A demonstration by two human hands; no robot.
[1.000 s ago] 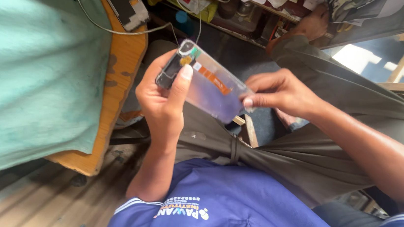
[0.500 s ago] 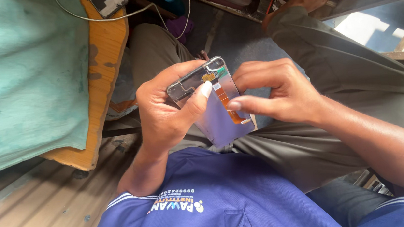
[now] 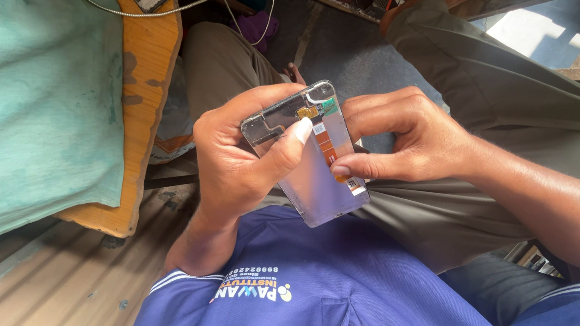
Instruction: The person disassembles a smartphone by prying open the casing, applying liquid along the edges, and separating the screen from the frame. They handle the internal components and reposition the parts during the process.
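A phone display panel, seen from its silver back with an orange flex strip down one side, is held over my lap. My left hand wraps its upper end, the thumb pressed across the back near the top. My right hand pinches the panel's right edge, the thumb tip lying on the lower part of the orange strip. I sit with knees apart, in olive trousers and a blue shirt.
A wooden bench with a teal cloth stands at the left. A white cable runs along the top toward a dark device. Cluttered shelves sit beyond my knees. Wooden planks lie at lower left.
Both hands have drawn the panel nearer to my body. The right hand moved in from the panel's lower corner to pinch its right edge at the orange strip.
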